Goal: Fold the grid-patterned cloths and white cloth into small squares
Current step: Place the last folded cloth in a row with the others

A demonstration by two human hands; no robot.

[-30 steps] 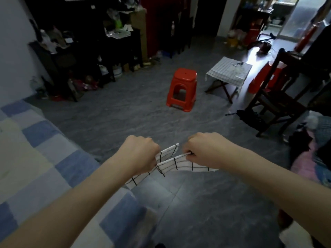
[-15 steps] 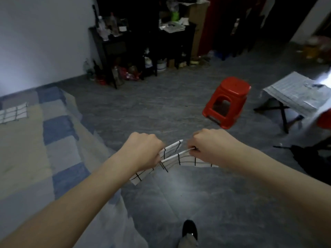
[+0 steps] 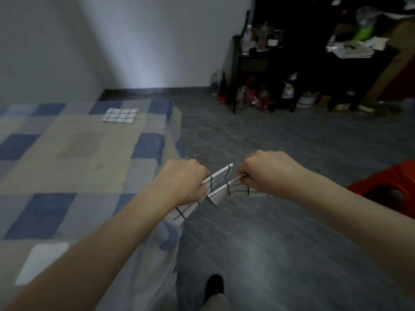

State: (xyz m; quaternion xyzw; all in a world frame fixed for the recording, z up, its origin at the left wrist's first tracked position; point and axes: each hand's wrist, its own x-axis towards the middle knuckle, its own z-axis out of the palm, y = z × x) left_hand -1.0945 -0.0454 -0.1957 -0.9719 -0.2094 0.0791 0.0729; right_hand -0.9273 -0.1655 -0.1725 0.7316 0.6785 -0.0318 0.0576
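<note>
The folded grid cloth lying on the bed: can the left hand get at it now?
Probably not yet. The left hand grips the held grid cloth, and the folded grid cloth lies far across the bed.

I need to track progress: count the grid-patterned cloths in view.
2. One grid-patterned cloth is held in the air between the left hand and right hand; another lies folded on the bed. Others may be out of view.
</note>
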